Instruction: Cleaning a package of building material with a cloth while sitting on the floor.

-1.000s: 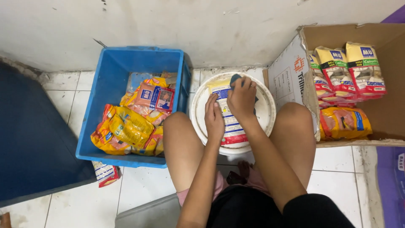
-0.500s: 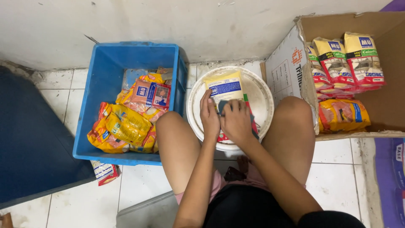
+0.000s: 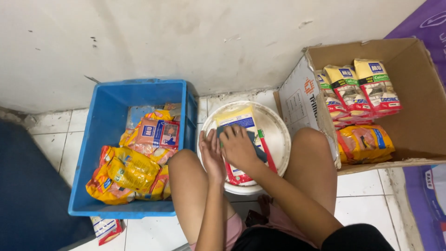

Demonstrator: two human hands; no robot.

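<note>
A flat packet [image 3: 238,119] with a yellow top, a white and blue label and a red bottom lies on a round white bucket lid [image 3: 278,139] between my bare knees. My left hand [image 3: 211,155] holds the packet's left edge, fingers straight and pointing away from me. My right hand [image 3: 239,146] presses a dark grey cloth [image 3: 258,148] onto the middle of the packet. The cloth sticks out to the right of my fingers.
A blue plastic crate [image 3: 109,109] on my left holds several yellow and orange packets [image 3: 132,172]. A cardboard box [image 3: 420,100] on its side at the right holds stacked packets [image 3: 360,88]. One packet [image 3: 108,228] lies on the tiled floor. A white wall stands behind.
My right hand has slid with the cloth from the packet's far end down toward its middle. My left hand has stayed at the left edge.
</note>
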